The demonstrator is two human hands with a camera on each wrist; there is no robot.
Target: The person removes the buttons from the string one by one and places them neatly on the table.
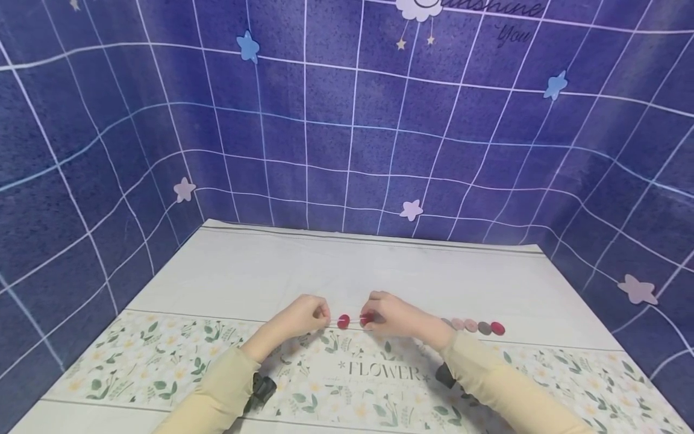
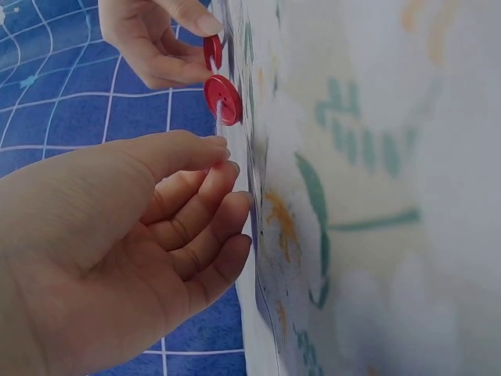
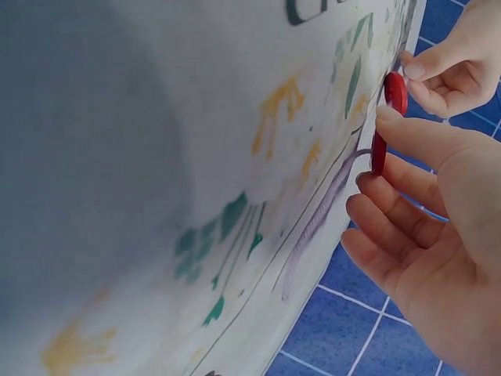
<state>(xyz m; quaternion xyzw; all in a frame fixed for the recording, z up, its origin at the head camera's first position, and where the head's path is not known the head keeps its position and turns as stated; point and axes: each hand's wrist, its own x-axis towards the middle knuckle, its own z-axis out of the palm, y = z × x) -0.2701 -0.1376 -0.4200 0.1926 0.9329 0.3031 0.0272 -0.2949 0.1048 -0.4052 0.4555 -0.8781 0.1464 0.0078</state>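
A red button (image 1: 343, 321) is threaded on a thin white string (image 2: 218, 120), midway between the two hands. My left hand (image 1: 303, 316) pinches the string between thumb and index finger, just beside that button; its other fingers curl loosely. With thumb and fingertips, my right hand (image 1: 394, 314) grips a second red button (image 3: 380, 150) by its edges, on edge in the right wrist view. A pale tail of string (image 3: 313, 219) runs out from this second button past the right fingers. Both hands are close over the table.
Right of the right hand, a row of loose buttons lies on the table, with pink buttons (image 1: 464, 325), a grey button (image 1: 484, 328) and a red button (image 1: 497, 328). The white table cover (image 1: 260, 259) has a flowered band. A blue gridded curtain (image 1: 325, 138) surrounds the table's back and sides.
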